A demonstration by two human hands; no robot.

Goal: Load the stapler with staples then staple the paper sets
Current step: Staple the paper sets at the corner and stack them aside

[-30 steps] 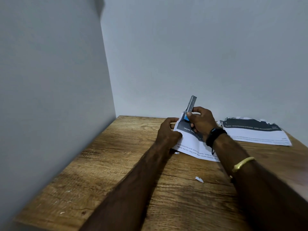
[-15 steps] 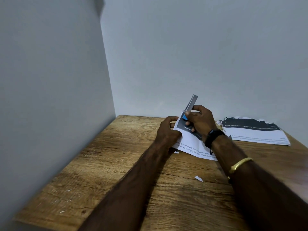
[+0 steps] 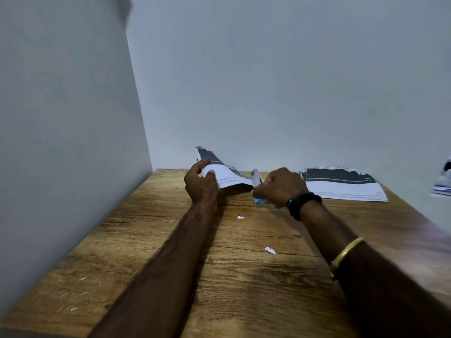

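At a wooden table set into a grey-walled corner, a person works with both bare arms stretched toward the middle of the frame. The left hand pinches a set of printed sheets between thumb and fingers, lifting it so its torn, dark-banded corner points up against the back wall while its right edge dips toward the tabletop. Just right of centre, the right hand is curled closed around a small stapler, blurred, with a blue end showing below the fingers and a pale end above, right at the sheet's lower right corner. A second paper set lies flat at the right, well apart from the hands. White paper scraps dot the wood at centre.
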